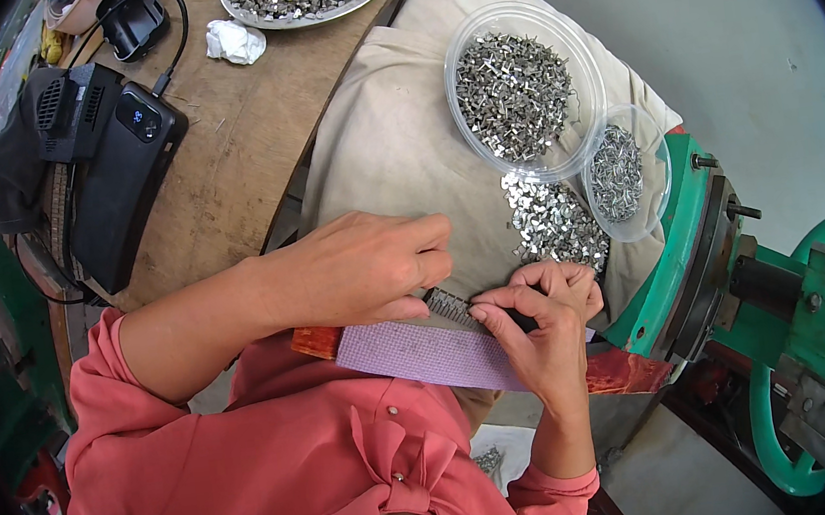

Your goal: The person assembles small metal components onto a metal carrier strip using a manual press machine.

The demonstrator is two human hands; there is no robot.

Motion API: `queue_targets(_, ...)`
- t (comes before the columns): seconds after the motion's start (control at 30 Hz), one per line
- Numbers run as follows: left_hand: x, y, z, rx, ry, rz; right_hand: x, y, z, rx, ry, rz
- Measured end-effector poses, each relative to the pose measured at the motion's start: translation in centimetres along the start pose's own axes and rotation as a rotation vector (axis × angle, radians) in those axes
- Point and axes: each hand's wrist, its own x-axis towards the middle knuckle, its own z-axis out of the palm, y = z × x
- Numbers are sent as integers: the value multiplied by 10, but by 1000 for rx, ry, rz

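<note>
A dark, narrow metal strip with a row of fine teeth or slots [450, 306] lies in front of me, along the far edge of a board wrapped in woven lilac cloth [423, 357]. My right hand [545, 319] is closed at the strip's right end, thumb and forefinger pinched against it; a black part shows under its fingers. From the left reaches my left hand [363, 268], fingers curled, thumb near the strip's left end. Whatever its fingertips hold is hidden. Just beyond my right hand is a loose pile of small shiny metal pieces [554, 217] on beige cloth [391, 149].
A clear round tub [464, 126] and a smaller clear bowl [661, 181] hold small metal parts. Green machinery with a handwheel [780, 450] stands at right. On the wooden table [241, 155] are a black power bank [129, 187], crumpled white tissue [236, 42] and a metal plate of parts [370, 0].
</note>
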Motion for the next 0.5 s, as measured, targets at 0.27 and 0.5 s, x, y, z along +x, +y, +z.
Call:
queue_targets(0.27, 0, 0, 0, -7, -1, 4, -1, 3, -3, 13, -23, 2)
queue_targets(0.5, 0, -1, 0, 0, -5, 8, -3, 2, -7, 2, -33, 1)
